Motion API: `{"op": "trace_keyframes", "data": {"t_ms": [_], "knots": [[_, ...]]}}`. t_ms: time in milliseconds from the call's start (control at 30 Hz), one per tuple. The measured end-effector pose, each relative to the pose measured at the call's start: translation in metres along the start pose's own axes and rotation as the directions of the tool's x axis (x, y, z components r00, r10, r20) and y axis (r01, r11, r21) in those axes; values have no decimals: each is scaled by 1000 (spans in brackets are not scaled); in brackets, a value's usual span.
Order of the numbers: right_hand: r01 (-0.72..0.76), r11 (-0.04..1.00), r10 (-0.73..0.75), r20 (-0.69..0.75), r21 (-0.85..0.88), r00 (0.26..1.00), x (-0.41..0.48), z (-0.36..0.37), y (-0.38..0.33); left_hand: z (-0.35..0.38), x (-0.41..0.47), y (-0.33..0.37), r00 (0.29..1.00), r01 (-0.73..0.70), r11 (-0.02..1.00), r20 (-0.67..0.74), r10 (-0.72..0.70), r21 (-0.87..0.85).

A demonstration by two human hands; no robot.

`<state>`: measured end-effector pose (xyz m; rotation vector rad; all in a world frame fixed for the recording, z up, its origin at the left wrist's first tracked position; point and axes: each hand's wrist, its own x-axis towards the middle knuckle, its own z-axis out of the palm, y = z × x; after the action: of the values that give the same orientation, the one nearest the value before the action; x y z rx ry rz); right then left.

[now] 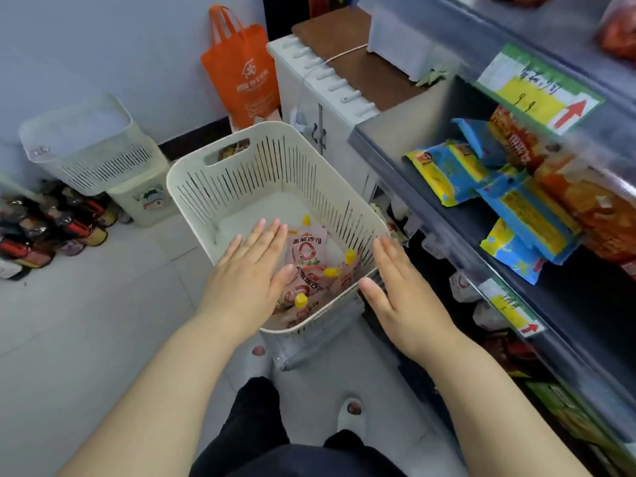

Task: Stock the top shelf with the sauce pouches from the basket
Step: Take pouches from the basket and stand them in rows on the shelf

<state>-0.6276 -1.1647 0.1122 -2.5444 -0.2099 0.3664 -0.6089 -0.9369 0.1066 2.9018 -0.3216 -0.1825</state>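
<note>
The left hand (pixel 247 270) and right hand (pixel 402 290) are hovering flat-fingered, holding nothing. They are flanking the pouches (pixel 308 259) lying in the basket's (pixel 223 187) 5 o'clock corner, probably readying to scoop.

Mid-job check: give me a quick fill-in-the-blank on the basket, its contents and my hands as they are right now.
1. The sauce pouches in the basket have ____ caps.
2. The left hand and right hand hold ____.
3. The tote bag behind the basket is ____.
Missing words: yellow; nothing; orange.
</note>
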Motion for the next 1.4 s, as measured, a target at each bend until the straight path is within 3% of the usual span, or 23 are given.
{"op": "trace_keyframes", "data": {"t_ms": [200, 400, 667, 800, 933, 1000, 1167, 1267, 1400], "knots": [[-189, 980, 194, -92, 62, 977, 37, 21, -23, -10, 64, -49, 973, -178, 984, 148, 176, -1], [-354, 925, 374, -160, 138, 914, 55, 48, -52, -15, 114, -81, 922, -333, 943, 208, 325, 5], [-410, 903, 427, -170, 128, 888, 59, 57, -62, 15, 130, -71, 821, -477, 878, 340, 458, -29], [-389, 911, 407, -152, 136, 900, 66, 55, -57, 42, 138, -53, 749, -474, 879, 500, 435, -53], [-379, 918, 393, -139, 113, 909, 73, 49, -49, 69, 142, -22, 591, -429, 895, 711, 381, -123], [-361, 928, 369, -112, 89, 922, 75, 45, -46, 78, 142, -11, 556, -395, 914, 767, 320, -95], [-354, 935, 354, -43, 16, 934, 79, 39, -40, 91, 153, -11, 690, -175, 979, 697, 197, -103], [-387, 922, 386, -22, -22, 922, 81, 42, -42, 93, 167, -32, 725, -1, 969, 668, 171, -248], [-481, 876, 482, 24, -33, 876, 97, 48, -47, 79, 187, -53, 755, 372, 747, 648, 102, -552]]}}
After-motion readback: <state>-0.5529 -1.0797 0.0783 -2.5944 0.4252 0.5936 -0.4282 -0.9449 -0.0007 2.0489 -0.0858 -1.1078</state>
